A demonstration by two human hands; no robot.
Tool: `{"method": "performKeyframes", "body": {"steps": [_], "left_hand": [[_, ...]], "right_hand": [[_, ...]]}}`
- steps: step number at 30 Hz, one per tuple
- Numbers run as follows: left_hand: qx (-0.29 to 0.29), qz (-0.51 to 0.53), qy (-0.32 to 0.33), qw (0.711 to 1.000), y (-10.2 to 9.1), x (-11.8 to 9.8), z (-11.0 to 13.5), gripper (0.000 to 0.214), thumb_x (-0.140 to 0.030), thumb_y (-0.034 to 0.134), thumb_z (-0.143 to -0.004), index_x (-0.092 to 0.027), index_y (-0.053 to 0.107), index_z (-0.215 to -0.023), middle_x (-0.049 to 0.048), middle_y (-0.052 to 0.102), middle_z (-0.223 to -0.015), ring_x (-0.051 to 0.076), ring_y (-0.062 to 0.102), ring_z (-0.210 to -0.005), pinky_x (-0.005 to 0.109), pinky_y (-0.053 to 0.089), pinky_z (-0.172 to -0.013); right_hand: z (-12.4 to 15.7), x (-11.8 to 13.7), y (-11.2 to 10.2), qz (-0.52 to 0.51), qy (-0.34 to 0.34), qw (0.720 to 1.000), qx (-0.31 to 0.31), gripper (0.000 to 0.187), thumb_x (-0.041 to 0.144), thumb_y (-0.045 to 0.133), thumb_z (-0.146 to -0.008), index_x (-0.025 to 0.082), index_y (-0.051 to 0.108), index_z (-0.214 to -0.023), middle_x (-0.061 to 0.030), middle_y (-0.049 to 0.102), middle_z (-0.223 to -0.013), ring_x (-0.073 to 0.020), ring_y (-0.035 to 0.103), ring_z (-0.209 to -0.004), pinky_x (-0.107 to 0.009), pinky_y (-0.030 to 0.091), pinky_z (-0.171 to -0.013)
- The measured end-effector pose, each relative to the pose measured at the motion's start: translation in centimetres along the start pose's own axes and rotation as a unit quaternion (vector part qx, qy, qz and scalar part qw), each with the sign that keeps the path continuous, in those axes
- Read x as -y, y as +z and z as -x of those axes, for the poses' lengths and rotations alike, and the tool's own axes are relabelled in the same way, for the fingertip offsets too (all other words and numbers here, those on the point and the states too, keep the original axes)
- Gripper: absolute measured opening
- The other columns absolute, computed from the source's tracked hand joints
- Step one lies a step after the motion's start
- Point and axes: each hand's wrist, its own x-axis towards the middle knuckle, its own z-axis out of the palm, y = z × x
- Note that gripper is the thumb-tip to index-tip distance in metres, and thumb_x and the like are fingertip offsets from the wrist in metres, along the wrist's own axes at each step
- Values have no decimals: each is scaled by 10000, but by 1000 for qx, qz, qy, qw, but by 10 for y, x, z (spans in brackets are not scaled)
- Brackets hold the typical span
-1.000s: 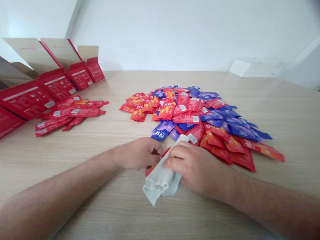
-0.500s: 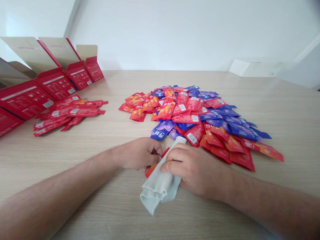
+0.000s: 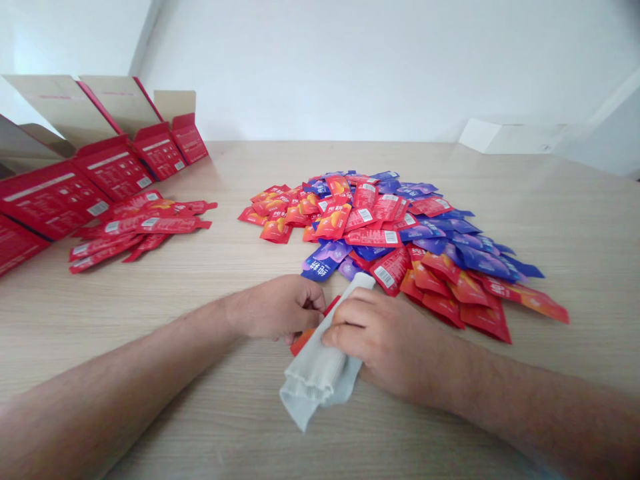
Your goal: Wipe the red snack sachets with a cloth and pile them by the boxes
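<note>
Red sachet (image 3: 299, 344), lower centre: pinched by left hand (image 3: 277, 310), wiped with cloth (image 3: 313, 380) gripped in right hand (image 3: 395, 340); cloth is found slightly lower-left than a second ago.

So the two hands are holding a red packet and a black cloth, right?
Not quite: the cloth is pale grey, not black, as the head view shows. The left hand does pinch the red packet, and the right hand holds the cloth against it.

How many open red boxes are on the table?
5, in a row on the left: farthest box, second box, third box, fourth box, nearest box, cut by the frame. More may be hidden beyond.
</note>
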Motion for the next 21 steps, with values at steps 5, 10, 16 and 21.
{"method": "performKeyframes", "body": {"steps": [5,10,16,21], "left_hand": [[3,5,-4,1000,1,0,0,155,-332,542,-835,-229,644,-891,-51,590,-555,130,578,-479,180,398,-389],[5,0,-8,1000,0,0,0,163,-321,541,-831,-233,652,-911,-50,596,-568,138,596,-497,182,405,-387],[8,13,-13,1000,0,-2,2,186,-373,565,-851,-216,656,-896,-40,624,-588,129,579,-495,185,378,-403],[-44,12,97,994,-3,-4,10,219,-397,690,-800,-178,685,-818,-17,681,-739,130,601,-667,210,450,-583]], "right_hand": [[0,-4,1,-9,-17,1000,-13,149,196,652,-955,182,727,-1082,-80,687,-1046,-248,587,-999,-399,486,-876],[-1,-3,2,0,-5,1000,-13,169,157,666,-929,189,723,-1085,-78,689,-1040,-250,585,-982,-394,486,-853],[1,-6,3,-22,-17,998,-53,159,189,657,-949,179,718,-1096,-84,691,-1045,-240,608,-975,-393,510,-857],[6,-8,-11,-102,2,959,-264,265,165,641,-945,210,670,-1205,-82,705,-1089,-226,654,-1016,-387,553,-883]]}}
